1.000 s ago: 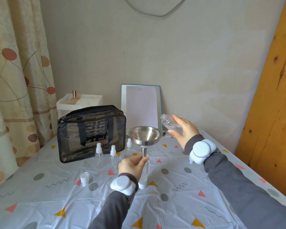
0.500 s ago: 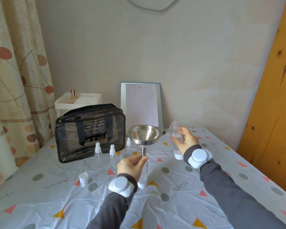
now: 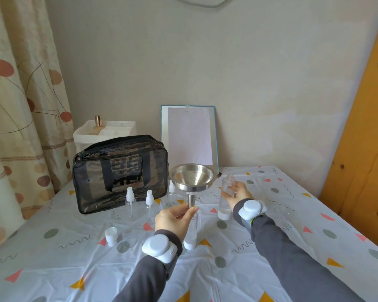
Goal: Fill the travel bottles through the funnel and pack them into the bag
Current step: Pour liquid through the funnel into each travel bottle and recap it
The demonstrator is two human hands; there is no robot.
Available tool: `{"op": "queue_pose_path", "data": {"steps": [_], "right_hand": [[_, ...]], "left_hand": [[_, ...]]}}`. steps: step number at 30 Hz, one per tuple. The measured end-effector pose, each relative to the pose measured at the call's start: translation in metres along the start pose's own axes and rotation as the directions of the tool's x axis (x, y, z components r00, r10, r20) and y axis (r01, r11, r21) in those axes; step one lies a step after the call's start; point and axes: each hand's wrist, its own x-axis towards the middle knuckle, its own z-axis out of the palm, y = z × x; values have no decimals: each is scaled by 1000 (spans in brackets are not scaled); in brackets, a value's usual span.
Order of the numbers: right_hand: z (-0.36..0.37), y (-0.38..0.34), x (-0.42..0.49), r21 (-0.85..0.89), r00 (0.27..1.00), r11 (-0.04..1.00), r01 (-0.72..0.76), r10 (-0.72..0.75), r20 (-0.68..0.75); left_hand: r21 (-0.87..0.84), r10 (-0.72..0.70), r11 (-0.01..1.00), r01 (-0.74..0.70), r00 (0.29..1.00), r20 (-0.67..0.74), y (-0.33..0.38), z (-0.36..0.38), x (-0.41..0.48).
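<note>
On the patterned surface (image 3: 205, 271), nearest us, the left hand (image 3: 175, 219) pinches the stem of the steel funnel (image 3: 192, 177) between thumb and fingertips. The stem enters the neck of a clear travel bottle (image 3: 192, 233), which stands upright directly below the hand on its white base. A loose white cap (image 3: 111, 233) stands well to the left of it.

To the right and slightly farther away, the right hand (image 3: 238, 192) curls its fingers round a clear bottle (image 3: 226, 192). This bottle is upright, uncapped, and just beside the funnel rim. We cannot tell whether its white base touches the surface.

Behind the left hand stand three spray bottles (image 3: 130, 199), in front of the bag (image 3: 120, 173). The bag is transparent with black trim and bears a black geometric motif. We find no readable lettering on it.

Against the wall leans a clipboard (image 3: 190, 136). The small handwritten mark at the top of its sheet is illegible.
</note>
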Motion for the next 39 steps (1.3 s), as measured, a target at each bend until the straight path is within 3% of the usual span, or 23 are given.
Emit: {"op": "queue_pose_path", "data": {"steps": [6,20,26,32,35,39], "right_hand": [[6,9,6,-111,999,993,33,-32,9],[14,22,18,-67,995,993,99,-98,28],[13,18,16,-130,998,991,22,-14,65],[5,7,-8,-199,955,956,214,-248,-162],[10,-4,-32,-25,949,949,313,-314,-17],[23,-22,-66,177,912,953,247,-290,289]], "left_hand": [[-2,5,1000,-5,1000,-2,0,0,0],[-5,27,1000,-27,999,-22,-3,1,2],[6,14,1000,-14,1000,-19,-3,1,2],[23,-6,1000,6,1000,-27,-4,1,2],[32,-5,999,6,1000,-26,-3,1,1],[30,-7,1000,7,1000,-24,-3,1,2]]}}
